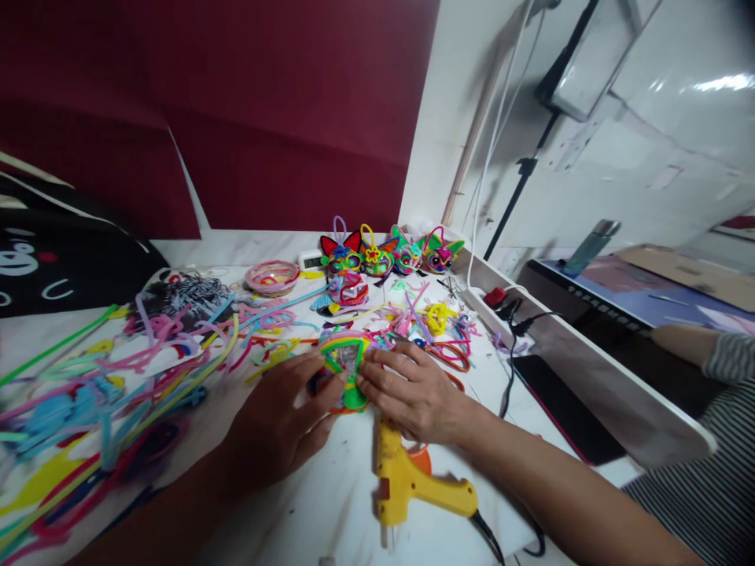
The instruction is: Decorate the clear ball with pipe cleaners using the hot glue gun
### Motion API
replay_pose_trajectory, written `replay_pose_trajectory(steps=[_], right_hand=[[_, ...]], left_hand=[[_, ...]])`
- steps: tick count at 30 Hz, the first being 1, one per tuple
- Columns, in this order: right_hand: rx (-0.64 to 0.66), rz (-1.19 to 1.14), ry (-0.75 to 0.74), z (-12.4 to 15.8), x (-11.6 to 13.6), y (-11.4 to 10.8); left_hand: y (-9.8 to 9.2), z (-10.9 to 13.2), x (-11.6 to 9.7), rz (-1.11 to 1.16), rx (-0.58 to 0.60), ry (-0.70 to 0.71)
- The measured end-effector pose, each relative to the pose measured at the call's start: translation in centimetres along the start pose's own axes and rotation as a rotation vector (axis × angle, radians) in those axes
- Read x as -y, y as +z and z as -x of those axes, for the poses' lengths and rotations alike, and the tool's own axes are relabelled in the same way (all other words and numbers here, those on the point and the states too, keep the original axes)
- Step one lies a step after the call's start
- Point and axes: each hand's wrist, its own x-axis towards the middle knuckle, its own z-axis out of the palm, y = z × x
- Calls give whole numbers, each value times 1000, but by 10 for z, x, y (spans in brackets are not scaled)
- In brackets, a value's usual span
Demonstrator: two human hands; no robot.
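Note:
A colourful pipe-cleaner piece [355, 398], mostly green with yellow and pink edges, is held low over the white table between both hands. My left hand [283, 413] grips its left side with fingers bent round it. My right hand [416, 393] presses its fingers together against the right side. A yellow glue gun [401, 479] lies just below my right hand, with its black cord running to the lower right.
Loose pipe cleaners [147, 369] spread over the left. Several finished cat-like ornaments [377, 255] stand at the back, near a pink woven bowl [272, 277]. A power strip [501, 310] and black phone [566, 409] lie right. A person's striped sleeve [731, 358] shows far right.

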Motion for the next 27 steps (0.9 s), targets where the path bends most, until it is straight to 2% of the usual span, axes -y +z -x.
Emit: replay_pose_trajectory(steps=[7, 16, 24, 27], right_hand=[[-20, -18, 3, 2, -2, 3], [-57, 40, 6, -3, 0, 0], [-39, -3, 2, 2, -1, 5], [-53, -9, -9, 1, -1, 5]], left_hand=[[-4, -7, 6, 75, 1, -8], [-9, -5, 24, 67, 19, 135], [-7, -6, 24, 124, 6, 93], [-8, -7, 25, 103, 12, 155]])
